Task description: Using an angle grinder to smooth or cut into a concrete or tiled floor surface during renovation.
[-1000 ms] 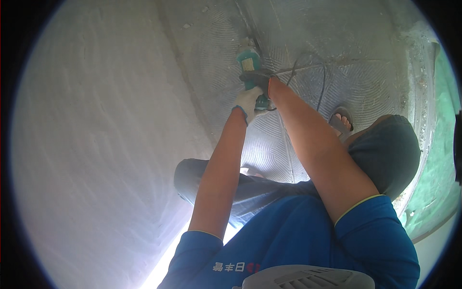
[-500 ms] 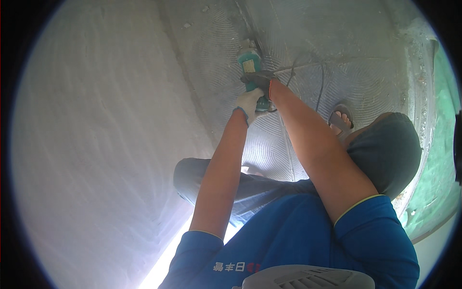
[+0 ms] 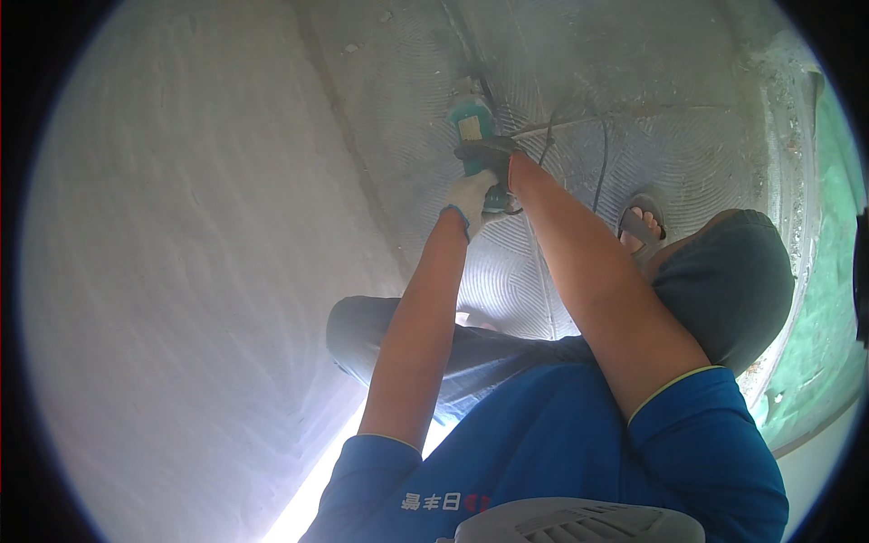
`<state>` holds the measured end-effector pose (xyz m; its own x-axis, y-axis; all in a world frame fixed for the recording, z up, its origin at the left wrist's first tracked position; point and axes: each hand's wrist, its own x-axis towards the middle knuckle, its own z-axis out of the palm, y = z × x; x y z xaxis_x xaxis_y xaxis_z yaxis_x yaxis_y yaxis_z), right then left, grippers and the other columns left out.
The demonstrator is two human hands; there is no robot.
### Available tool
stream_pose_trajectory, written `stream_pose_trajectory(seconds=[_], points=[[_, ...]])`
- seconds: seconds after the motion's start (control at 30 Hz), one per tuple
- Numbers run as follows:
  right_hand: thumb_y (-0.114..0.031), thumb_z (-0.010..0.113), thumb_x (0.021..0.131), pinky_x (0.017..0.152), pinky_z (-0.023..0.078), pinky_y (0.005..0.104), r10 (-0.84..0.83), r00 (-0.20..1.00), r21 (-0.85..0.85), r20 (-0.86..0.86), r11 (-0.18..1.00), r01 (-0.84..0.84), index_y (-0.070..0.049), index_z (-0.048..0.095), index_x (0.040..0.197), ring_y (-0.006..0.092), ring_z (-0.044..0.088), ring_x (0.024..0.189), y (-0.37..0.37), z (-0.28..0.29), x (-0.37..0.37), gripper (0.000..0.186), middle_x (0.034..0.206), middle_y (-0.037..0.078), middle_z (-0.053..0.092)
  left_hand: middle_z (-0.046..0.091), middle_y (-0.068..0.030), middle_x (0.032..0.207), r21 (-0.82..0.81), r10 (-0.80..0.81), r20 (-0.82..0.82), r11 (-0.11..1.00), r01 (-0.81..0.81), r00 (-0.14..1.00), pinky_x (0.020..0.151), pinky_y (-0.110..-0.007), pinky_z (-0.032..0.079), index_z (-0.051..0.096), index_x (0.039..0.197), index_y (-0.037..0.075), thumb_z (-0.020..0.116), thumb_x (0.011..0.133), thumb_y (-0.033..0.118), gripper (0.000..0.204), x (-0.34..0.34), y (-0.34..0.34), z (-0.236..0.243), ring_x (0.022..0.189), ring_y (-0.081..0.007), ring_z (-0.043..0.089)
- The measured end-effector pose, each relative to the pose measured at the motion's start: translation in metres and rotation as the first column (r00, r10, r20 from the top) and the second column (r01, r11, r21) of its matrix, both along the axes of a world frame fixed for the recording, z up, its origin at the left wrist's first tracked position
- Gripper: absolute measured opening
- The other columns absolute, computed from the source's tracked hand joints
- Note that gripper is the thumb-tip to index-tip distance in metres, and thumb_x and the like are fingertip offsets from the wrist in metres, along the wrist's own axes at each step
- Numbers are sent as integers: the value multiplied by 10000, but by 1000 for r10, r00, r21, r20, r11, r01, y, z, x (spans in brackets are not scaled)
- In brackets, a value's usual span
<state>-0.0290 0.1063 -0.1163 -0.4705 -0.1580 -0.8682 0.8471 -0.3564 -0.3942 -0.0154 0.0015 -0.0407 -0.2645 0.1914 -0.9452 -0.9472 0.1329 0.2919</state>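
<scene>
While both arms stretch out ahead, the left hand, in a white knit glove with a blue cuff, has its fingers wrapped round the rear of a teal power tool. Right hand is clamped on the tool's dark middle section, bare forearm showing. The tool sits against a grey cement surface combed with swirly, fish-scale grooves. A thin dark cord loops off to the right. Blue shirt sleeves have a yellowish trim, and a sandalled foot rests on the grooves nearby.
</scene>
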Motion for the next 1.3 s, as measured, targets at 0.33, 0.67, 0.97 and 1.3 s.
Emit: stream_pose_trajectory(seconds=[0.33,0.67,0.97,1.3], points=[[-239,799,708,755,511,386,-21,998,-17,59,1000,22,-14,651,1044,226,632,845,3,17,-5,430,964,128,652,649,-137,889,-9,-17,-1,1000,17,1000,677,-391,598,557,1035,-20,586,838,179,281,-3,-4,-4,744,-241,678],[-267,790,702,749,529,400,-3,1000,-22,-1,1000,3,-2,637,1109,238,651,837,13,2,1,509,990,146,658,649,-130,877,19,29,-11,999,-29,1000,681,-406,597,565,1023,-1,611,823,191,281,3,10,-3,741,-235,676],[-289,768,706,757,524,409,67,998,35,-4,997,-67,16,631,1103,255,651,860,14,10,0,519,1005,153,659,643,-121,882,10,8,-22,1000,-8,1000,691,-393,588,563,1023,-2,599,833,199,279,2,8,-4,735,-221,661],[-230,795,669,746,516,402,-35,996,6,84,999,35,6,646,1057,245,645,830,1,22,7,478,969,140,661,641,-138,892,70,89,-11,994,-88,996,666,-400,583,566,1046,-13,574,850,180,275,18,-6,-1,748,-243,662]])
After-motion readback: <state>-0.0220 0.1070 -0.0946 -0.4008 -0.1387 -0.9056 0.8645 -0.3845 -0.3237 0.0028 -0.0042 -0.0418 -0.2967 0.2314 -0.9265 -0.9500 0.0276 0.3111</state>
